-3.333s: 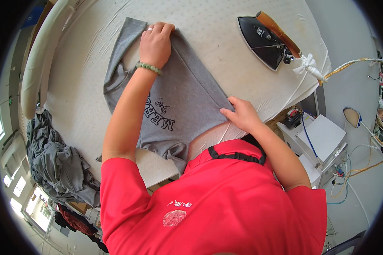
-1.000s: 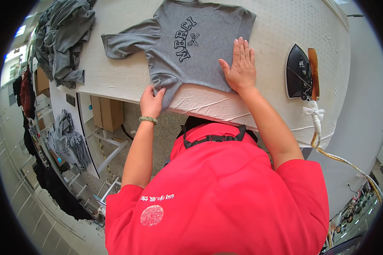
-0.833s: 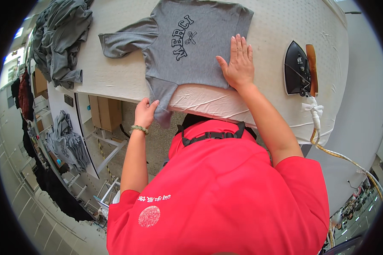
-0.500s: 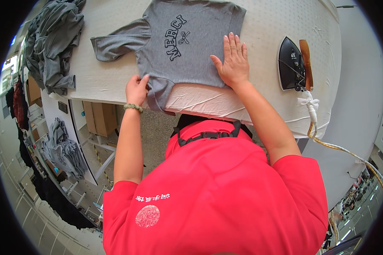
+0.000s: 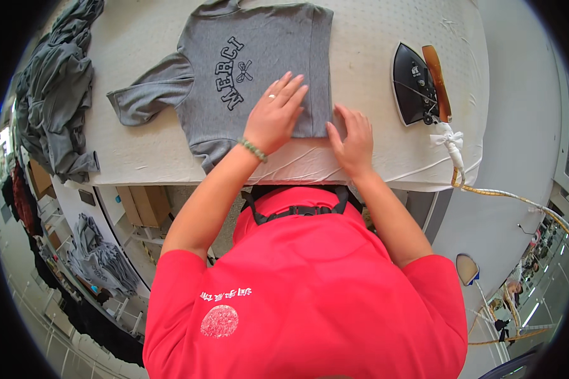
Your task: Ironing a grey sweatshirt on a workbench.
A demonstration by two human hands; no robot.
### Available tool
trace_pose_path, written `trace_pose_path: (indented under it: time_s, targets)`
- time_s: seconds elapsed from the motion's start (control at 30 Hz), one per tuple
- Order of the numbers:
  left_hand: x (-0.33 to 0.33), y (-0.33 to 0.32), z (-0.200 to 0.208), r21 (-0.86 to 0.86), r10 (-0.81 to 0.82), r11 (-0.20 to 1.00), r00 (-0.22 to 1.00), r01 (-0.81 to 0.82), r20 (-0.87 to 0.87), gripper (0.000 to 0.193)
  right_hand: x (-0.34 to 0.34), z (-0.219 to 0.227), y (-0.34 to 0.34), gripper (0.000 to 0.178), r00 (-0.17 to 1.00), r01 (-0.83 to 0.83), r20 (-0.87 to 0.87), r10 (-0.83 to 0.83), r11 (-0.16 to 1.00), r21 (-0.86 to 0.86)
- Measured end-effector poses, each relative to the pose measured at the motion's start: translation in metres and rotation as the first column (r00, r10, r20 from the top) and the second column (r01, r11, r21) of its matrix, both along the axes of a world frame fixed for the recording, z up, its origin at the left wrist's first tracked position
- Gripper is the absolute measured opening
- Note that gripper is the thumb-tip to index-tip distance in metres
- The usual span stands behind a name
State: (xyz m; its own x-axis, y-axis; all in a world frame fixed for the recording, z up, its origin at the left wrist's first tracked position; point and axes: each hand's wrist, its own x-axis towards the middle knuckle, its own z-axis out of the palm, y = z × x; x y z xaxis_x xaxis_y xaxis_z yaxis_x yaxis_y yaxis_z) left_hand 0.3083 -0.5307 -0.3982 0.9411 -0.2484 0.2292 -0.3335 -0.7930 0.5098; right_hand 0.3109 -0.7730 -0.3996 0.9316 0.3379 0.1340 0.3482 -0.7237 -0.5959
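A grey sweatshirt (image 5: 278,50) with dark lettering and a bow motif lies spread on the cloth-covered table (image 5: 366,38). One sleeve stretches out to the left; the other hangs toward the near edge. My left hand (image 5: 276,110) rests on the garment's front with fingers outstretched, a ring and a green bead bracelet on it. At the hem's near corner is my right hand (image 5: 352,136), its fingers extended along the hem edge and holding nothing. An iron (image 5: 415,85) with a brown handle sits to the right of the sweatshirt.
A heap of grey garments (image 5: 54,101) lies at the table's left end. The iron's cord (image 5: 505,193) runs off the right edge. Below on the left are a cardboard box (image 5: 143,205) and a stack of grey clothes (image 5: 101,262).
My left hand has let go of the near sleeve and moved right onto the front. My right hand has slid nearer, from the fabric to the hem's corner. The view has shifted slightly.
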Motion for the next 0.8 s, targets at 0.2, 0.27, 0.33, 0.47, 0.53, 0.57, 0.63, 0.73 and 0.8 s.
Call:
trace_pose_path:
  time_s: [0.2,0.27,0.33,0.47,0.53,0.57,0.63,0.73,0.8]
  targets:
    - [0.026,-0.026,-0.022,0.099,-0.056,0.994,0.998,0.055,0.000,0.056,0.007,0.019,0.019,0.027,0.900,0.231,-0.394,-0.185,0.970,0.073]
    - [0.025,-0.027,-0.023,0.120,-0.072,0.990,0.997,0.073,-0.013,0.059,0.017,0.016,0.020,0.022,0.925,0.183,-0.332,-0.185,0.982,-0.040]
    - [0.023,-0.027,-0.024,0.125,-0.058,0.990,0.998,0.059,-0.015,0.060,0.017,0.014,0.020,0.022,0.930,0.181,-0.313,-0.191,0.982,-0.059]
    - [0.022,-0.029,-0.027,0.109,-0.043,0.993,0.998,0.046,-0.036,0.061,0.014,0.007,0.023,0.021,0.924,0.207,-0.332,-0.190,0.978,0.015]
    - [0.023,-0.029,-0.027,0.099,-0.028,0.995,0.999,0.032,-0.044,0.062,0.012,0.002,0.026,0.021,0.868,0.329,-0.458,-0.194,0.914,0.237]
    - [0.023,-0.029,-0.027,0.095,-0.031,0.995,0.998,0.036,-0.047,0.062,0.011,0.002,0.025,0.021,0.869,0.324,-0.458,-0.190,0.916,0.236]
    - [0.023,-0.030,-0.027,0.087,-0.029,0.996,0.998,0.034,-0.053,0.061,0.008,0.005,0.020,0.024,0.667,0.432,-0.737,-0.111,0.863,0.261]
    - [0.023,-0.030,-0.027,0.117,-0.009,0.993,0.999,0.014,-0.042,0.061,0.012,0.006,0.016,0.025,0.571,0.381,-0.820,-0.027,0.894,0.236]
    - [0.023,-0.031,-0.027,0.134,0.001,0.991,0.999,0.004,-0.036,0.061,0.016,0.006,0.014,0.025,0.632,0.184,-0.774,0.027,0.966,0.183]
